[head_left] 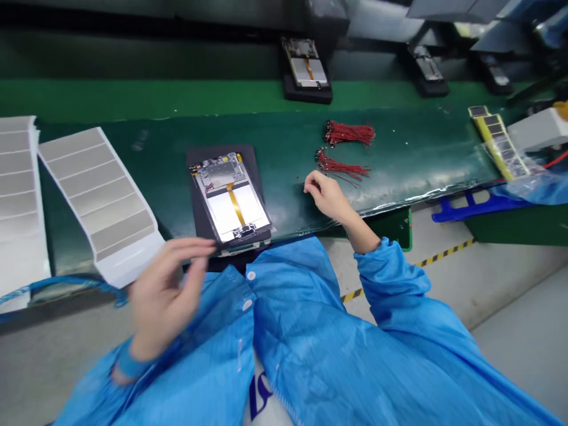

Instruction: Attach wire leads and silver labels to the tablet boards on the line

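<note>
An opened tablet (233,204) lies with its circuit board and orange flat cable showing, on a black pad (199,207) at the bench's front edge. My left hand (168,290), slightly blurred, hovers by the pad's near left corner. Its fingers are stretched out, the thumb apart from them, and I see nothing held. My right hand (327,195) is curled with thumb and fingertips together, close beside the nearer bundle of red wires (341,167). Whatever may be between those fingertips is hidden. Another bundle of red wires (350,133) lies just behind.
Sheets of grey stickers (102,189) lie at left, near a blue coiled cord (80,282). Farther back stand another opened tablet (307,68) on a black block and more such units. A yellow strip (499,142) and a blue plastic frame (479,207) are at right.
</note>
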The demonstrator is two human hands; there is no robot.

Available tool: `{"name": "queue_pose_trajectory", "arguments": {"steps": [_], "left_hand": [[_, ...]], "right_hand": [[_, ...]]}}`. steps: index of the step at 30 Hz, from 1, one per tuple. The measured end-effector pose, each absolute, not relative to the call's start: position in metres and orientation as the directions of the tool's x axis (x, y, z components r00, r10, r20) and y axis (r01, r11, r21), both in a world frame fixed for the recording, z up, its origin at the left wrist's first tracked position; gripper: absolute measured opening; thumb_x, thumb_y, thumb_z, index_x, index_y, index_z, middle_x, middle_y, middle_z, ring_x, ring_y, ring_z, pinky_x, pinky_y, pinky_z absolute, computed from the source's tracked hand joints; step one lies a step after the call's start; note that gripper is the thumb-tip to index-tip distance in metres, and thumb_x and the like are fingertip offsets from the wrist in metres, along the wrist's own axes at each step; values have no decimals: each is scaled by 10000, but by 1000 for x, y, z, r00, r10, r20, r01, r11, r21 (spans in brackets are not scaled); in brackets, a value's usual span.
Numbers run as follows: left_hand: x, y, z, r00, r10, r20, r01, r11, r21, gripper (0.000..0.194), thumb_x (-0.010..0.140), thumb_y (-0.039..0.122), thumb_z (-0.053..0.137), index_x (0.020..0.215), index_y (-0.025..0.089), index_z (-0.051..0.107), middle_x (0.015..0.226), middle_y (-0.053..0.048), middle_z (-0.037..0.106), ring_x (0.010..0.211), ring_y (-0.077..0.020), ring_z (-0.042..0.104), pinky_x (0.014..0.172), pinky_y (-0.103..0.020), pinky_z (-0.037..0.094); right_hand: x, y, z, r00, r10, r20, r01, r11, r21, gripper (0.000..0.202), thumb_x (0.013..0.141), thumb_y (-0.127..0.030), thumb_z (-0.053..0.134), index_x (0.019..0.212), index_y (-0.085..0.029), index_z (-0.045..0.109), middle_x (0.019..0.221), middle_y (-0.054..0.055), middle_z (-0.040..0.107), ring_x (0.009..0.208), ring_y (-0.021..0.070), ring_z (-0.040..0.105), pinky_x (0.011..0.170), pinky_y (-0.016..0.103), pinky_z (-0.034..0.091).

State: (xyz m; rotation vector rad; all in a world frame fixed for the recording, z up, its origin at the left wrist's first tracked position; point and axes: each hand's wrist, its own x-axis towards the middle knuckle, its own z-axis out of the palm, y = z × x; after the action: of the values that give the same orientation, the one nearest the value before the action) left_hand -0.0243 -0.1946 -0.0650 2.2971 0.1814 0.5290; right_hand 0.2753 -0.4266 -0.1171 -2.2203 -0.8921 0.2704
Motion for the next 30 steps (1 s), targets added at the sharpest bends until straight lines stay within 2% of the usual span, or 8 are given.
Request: {"name": "queue_pose_trajectory", "arguments": {"steps": [4, 8, 11, 14, 18, 21, 26, 30], "left_hand": [[58, -212, -78, 937, 237, 257, -49, -638, 769, 163, 1001, 186, 571, 1083, 216, 709, 1052, -28, 758, 851, -157, 710, 738, -302, 577], [93, -218, -79, 950, 225, 216, -60, -548, 835, 436, 970, 179, 601, 1406, 182, 594, 1257, -83, 733, 780, -111, 685, 650, -237, 547], [89, -216, -74, 947, 186, 262, -112, -574, 811, 228, 982, 206, 646, 1199, 186, 712, 1056, -38, 774, 742, -107, 676, 669, -227, 538], [77, -210, -71, 938, 196, 285, -99, -636, 765, 93, 972, 195, 671, 918, 192, 747, 831, 4, 750, 696, -109, 654, 673, -232, 513], [67, -201, -74, 961, 252, 110, 39, -523, 852, 76, 942, 230, 707, 896, 206, 762, 789, 13, 748, 637, -117, 647, 602, -242, 490], [60, -197, -78, 961, 277, 5, 117, -423, 898, 93, 947, 279, 708, 915, 207, 758, 800, 7, 751, 615, -123, 645, 570, -248, 495], [41, -192, -83, 926, 320, 198, 64, -652, 756, 314, 971, 263, 653, 1281, 219, 678, 1178, -70, 751, 925, -198, 694, 778, -339, 583], [23, -191, -100, 905, 204, 374, -55, -815, 576, 201, 946, 223, 653, 1133, 235, 724, 1319, -116, 686, 1245, -327, 597, 1075, -552, 507]], "right_hand": [[265, -412, -109, 684, 729, -36, 158, -196, -968, 204, 973, -381, 631, 884, -214, 554, 737, -5, 650, 684, 143, 581, 693, 277, 446], [238, -400, -93, 531, 838, -127, -163, -46, -986, 383, 923, -535, 751, 898, -199, 569, 710, -22, 620, 637, 108, 528, 620, 240, 414], [215, -396, -85, 407, 899, -163, -284, -45, -958, 396, 941, -551, 740, 907, -197, 564, 724, -27, 600, 630, 98, 510, 590, 231, 398], [197, -390, -82, 409, 904, -127, -196, -49, -979, 330, 997, -510, 672, 944, -206, 556, 767, -26, 591, 629, 96, 500, 575, 231, 386], [179, -376, -78, 560, 818, 128, 296, -54, -954, 88, 1012, -277, 623, 976, -200, 597, 834, -9, 614, 711, 113, 524, 663, 257, 402], [175, -365, -75, 533, 809, 248, 513, -75, -855, 117, 993, -190, 576, 879, -195, 598, 809, -2, 612, 728, 125, 517, 709, 279, 397], [185, -363, -85, 499, 867, -16, 403, -248, -881, 116, 953, -176, 565, 841, -204, 574, 662, -48, 515, 608, 110, 432, 641, 274, 353], [190, -367, -100, 420, 890, -178, 256, -304, -918, 137, 949, -207, 573, 813, -195, 570, 640, -56, 509, 583, 96, 422, 597, 257, 332]]}}
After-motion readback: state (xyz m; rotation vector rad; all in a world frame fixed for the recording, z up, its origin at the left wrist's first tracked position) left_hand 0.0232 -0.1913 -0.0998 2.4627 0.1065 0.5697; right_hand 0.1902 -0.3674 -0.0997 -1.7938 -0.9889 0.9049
